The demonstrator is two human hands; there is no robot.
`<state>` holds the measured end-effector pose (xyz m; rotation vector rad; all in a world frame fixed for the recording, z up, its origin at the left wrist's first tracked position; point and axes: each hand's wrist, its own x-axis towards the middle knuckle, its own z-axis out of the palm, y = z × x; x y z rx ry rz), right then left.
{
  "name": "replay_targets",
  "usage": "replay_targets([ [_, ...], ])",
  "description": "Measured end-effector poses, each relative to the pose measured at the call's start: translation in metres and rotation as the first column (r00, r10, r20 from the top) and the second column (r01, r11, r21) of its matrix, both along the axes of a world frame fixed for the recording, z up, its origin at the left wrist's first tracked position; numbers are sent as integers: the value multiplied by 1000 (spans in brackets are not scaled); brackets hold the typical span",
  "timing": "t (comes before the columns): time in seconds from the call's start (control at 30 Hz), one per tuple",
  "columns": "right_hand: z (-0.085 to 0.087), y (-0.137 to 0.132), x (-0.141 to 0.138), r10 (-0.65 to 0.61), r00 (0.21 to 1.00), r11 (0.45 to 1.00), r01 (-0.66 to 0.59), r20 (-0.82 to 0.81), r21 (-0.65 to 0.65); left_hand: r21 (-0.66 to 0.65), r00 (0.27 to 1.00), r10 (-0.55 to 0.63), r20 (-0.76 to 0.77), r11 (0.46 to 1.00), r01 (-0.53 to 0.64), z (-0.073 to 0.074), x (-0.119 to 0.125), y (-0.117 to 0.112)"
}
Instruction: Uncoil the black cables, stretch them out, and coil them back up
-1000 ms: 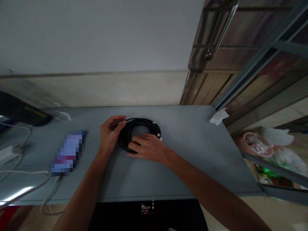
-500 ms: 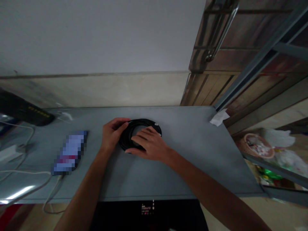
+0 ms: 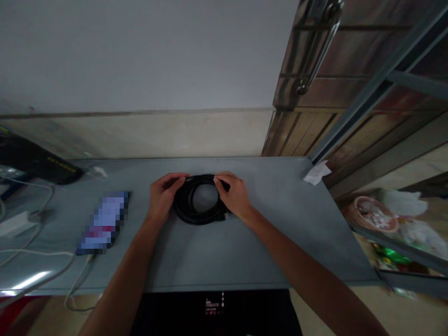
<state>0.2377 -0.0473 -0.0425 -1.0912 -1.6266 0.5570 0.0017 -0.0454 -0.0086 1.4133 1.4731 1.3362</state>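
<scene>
A black cable lies wound in a round coil on the grey tabletop. One plug end with a pale metal tip shows at the coil's lower right. My left hand grips the coil's upper left, thumb on top and fingers behind. On the upper right, my right hand pinches the coil between thumb and fingers. Through the middle of the ring the bare tabletop is visible.
To the left lie a phone with a white cable, a white adapter and a dark cylindrical object. A crumpled paper rests by the metal post at right. Beyond stands a basket on a shelf.
My right hand has moved from over the coil's centre to its upper right edge and pinches it there. The plug end now shows at lower right. My left hand stays in place.
</scene>
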Motion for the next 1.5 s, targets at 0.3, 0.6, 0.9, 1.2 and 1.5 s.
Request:
replay_targets([
  [0.3,6,1,3,-177,972,983,181,-158,12,33,938,89,334,994,-106,1,-22,10],
  [0.6,21,-1,4,-217,862,976,191,-459,-101,-73,823,77,563,996,-43,14,-34,1],
  [0.9,15,2,5,-193,817,981,154,-543,-117,-57,533,41,845,998,14,19,-32,0],
  [1.2,16,2,3,-174,816,985,137,-551,-108,-67,301,59,952,998,17,23,-29,0],
  [1.5,16,0,2,-168,824,985,119,-542,-124,-78,299,73,951,997,5,22,-29,2],
])
